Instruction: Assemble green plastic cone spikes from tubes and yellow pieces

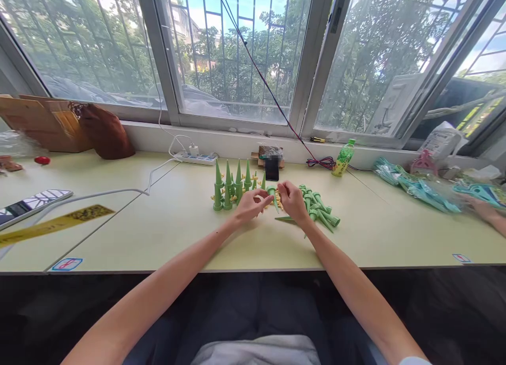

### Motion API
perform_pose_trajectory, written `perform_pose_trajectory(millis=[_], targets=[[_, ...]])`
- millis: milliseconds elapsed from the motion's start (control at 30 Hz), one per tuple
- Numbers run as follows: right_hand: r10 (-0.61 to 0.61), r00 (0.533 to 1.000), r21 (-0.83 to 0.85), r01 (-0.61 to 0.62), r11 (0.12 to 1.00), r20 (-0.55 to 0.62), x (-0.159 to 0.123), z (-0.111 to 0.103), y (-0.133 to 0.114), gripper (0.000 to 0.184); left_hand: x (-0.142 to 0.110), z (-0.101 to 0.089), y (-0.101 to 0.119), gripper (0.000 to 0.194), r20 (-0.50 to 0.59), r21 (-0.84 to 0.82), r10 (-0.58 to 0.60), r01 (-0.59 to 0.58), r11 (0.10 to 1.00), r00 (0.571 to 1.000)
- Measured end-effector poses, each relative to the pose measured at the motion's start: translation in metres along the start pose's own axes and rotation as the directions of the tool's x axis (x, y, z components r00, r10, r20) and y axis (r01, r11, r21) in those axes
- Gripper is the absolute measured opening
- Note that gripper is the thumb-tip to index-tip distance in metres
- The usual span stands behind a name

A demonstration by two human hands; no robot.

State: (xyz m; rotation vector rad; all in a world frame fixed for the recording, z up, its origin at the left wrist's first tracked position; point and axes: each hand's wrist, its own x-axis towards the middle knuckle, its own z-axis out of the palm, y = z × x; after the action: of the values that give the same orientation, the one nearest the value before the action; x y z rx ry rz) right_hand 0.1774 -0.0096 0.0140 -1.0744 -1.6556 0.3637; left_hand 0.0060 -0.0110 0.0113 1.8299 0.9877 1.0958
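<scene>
My left hand (253,204) pinches a green plastic cone-shaped spike (272,191) by its wide end, with the tip pointing down. Close beside it, my right hand (293,201) has its fingers curled together at the spike's top; whatever is between them is hidden. Left of my hands, several green spikes (228,188) stand upright in rows, tips up, some with small yellow pieces at their sides. More green spikes (320,209) lie in a loose pile to the right of my right hand. Small yellow pieces (278,200) show on the table between and behind my hands.
A phone (272,168) leans at the back, near a green-labelled bottle (343,158) and a bundled cable (322,163). A power strip (197,157) with a white cord lies left. Bagged teal items (415,185) and another person's hand (484,209) are at right.
</scene>
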Motion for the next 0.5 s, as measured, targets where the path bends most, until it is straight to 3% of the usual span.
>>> perform_pose_trajectory(millis=[500], targets=[[0.038,0.999,-0.033,-0.038,0.999,0.016,0.0006,0.0007,0.0031,0.039,0.0012,-0.0006,-0.0004,0.052,-0.109,0.192,0.142,-0.119,0.974,0.984]])
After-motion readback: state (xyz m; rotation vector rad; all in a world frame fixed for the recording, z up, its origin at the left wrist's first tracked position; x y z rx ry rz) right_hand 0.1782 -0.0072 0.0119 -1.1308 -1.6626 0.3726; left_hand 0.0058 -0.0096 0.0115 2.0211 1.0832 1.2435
